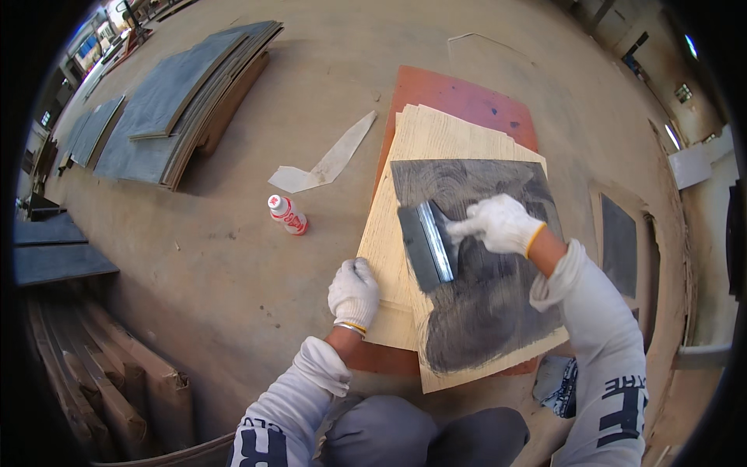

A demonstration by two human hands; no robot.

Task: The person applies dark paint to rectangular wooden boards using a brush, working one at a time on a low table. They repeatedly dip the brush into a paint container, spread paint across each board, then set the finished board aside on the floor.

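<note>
2 white gloves (502, 224) flash yellow edging (535, 239), charcoal swirls mark the coating (486, 323), pale sheets (447, 134) show streaky grain, rusty-red board (451, 89)!

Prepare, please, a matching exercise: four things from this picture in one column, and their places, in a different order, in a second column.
Things:
1. Wide scraper
2. Bottle with red-and-white label
3. Left hand
4. Red board

Places:
A. Partly covered by the pale sheets
B. In the grasp of the right hand
C. On the floor, left of the pale sheets
D. At the left edge of the pale sheets

Pairs: 1-B, 2-C, 3-D, 4-A
</note>
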